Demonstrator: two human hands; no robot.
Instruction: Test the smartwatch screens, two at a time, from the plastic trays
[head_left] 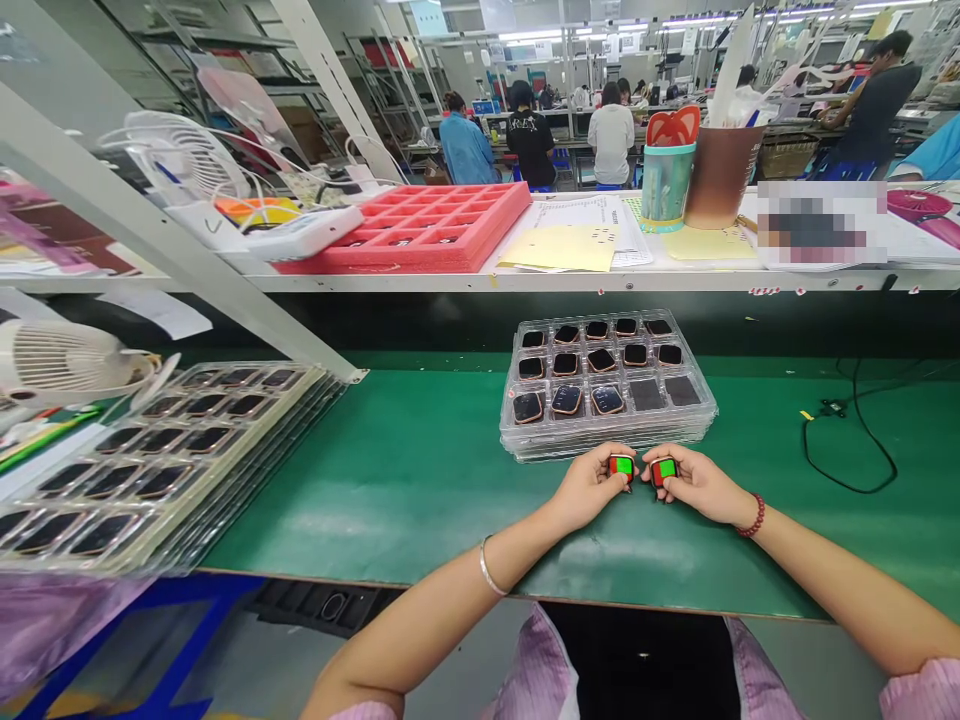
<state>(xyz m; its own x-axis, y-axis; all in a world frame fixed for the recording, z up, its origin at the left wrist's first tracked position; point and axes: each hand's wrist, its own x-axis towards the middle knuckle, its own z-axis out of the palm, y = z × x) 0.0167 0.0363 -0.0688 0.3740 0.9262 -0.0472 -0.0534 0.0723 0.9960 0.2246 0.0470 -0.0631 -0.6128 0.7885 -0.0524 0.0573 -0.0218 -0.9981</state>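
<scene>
My left hand (589,488) grips a smartwatch (621,466) whose lit screen has red and green blocks. A second smartwatch (664,471), lit in the same colours, is held in my right hand (705,484). The two watches are side by side and slightly apart, just above the green bench top. Right behind them stands a stack of clear plastic trays (600,440). Dark-screened watches fill most pockets of the top tray; two pockets at the front right hold none. My thumbs lie over the lower part of each watch.
Another stack of trays with dark watches (206,440) sits at the left, near a white fan (60,362). A black cable (851,488) lies at the right. The raised shelf carries a pink foam tray (480,225), papers and cups. Several people work in the background.
</scene>
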